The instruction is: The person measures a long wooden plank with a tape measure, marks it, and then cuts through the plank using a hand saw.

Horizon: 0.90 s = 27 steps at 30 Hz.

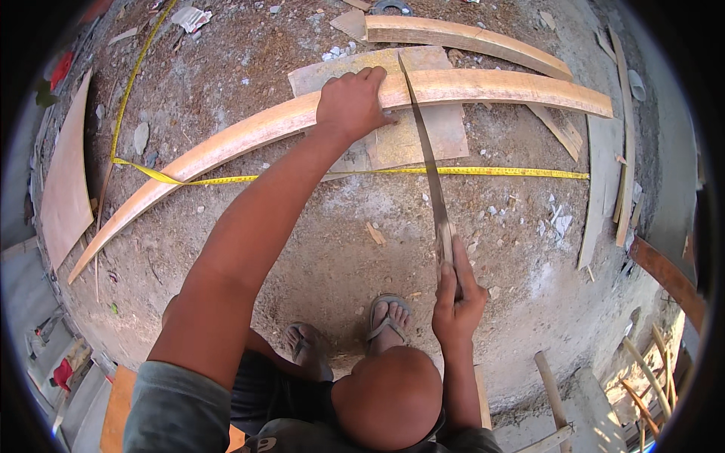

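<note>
A long wooden beam (219,147) runs from the lower left to the upper right, looking bowed across the view. My left hand (353,102) is closed over it near the middle, pressing it from above. In my right hand (458,298) is a hand saw (432,166), gripped by its wooden handle. The narrow blade lies across the beam just right of my left hand, its tip reaching past the far side. Beneath that spot, a tan board (419,140) lies on the ground. Whether the blade has cut into the wood, I cannot tell.
A yellow measuring tape (498,173) stretches across the dirt nearer me. Beyond the beam lies a shorter wooden piece (461,35). Thin boards (69,177) lie at the left, and a grey plank (600,189) at the right. Sticks (553,392) stand at the lower right.
</note>
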{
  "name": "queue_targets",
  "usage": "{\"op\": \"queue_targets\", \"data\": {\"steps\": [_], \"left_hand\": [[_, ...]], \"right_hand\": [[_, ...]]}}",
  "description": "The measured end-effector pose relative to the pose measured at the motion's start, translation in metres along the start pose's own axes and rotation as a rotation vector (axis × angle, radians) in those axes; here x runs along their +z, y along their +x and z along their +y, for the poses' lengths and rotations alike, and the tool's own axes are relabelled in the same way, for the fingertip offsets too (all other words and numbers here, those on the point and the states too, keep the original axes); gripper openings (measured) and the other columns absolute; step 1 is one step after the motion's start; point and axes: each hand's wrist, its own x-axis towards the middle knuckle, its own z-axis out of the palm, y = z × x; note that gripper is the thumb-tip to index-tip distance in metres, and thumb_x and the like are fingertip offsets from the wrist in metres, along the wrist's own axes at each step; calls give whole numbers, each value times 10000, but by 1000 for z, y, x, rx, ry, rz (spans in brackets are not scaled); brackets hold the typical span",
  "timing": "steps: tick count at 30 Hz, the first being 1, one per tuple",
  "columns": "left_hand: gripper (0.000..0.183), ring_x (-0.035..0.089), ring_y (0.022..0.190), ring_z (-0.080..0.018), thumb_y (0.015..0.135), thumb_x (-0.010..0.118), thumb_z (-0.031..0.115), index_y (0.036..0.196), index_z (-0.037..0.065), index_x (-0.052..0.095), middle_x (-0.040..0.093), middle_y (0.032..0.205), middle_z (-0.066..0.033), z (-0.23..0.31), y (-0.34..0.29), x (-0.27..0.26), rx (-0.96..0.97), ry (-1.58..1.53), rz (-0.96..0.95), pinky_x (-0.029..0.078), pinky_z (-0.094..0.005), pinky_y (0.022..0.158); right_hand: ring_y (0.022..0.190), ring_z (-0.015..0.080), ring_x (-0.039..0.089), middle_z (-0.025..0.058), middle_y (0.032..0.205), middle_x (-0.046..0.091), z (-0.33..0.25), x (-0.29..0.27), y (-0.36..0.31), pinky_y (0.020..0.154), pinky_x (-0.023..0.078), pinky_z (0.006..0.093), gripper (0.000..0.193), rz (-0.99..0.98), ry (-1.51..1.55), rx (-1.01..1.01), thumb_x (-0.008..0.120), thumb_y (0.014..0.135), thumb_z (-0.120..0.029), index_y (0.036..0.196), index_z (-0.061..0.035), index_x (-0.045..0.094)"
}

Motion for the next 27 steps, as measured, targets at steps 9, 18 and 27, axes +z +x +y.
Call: {"op": "queue_targets", "data": {"steps": [9, 18, 27], "left_hand": [[741, 722, 969, -281, 672, 891, 535, 1199, 112, 587, 724, 1081, -71, 22, 12, -3, 0, -44, -19, 593, -429, 790], [735, 724, 959, -273, 688, 875, 573, 1194, 119, 596, 719, 1050, -84, 5, 4, -6, -4, 33, -21, 592, -423, 813], [697, 711, 994, -275, 688, 884, 523, 1166, 111, 588, 704, 1099, -63, 7, 5, 2, -9, -32, -21, 581, -427, 833]], "right_hand": [[495, 139, 531, 243, 627, 572, -24, 44, 154, 522, 454, 338, 406, 60, -40, -155, 592, 990, -103, 1395, -83, 629], [594, 79, 614, 231, 931, 755, -20, -4, 5, 546, 484, 291, 451, 1, -29, 32, 569, 964, 18, 1407, -43, 624], [535, 137, 600, 286, 810, 684, -18, 30, 77, 545, 481, 314, 434, 3, -58, -16, 591, 975, -48, 1406, -78, 628]]}}
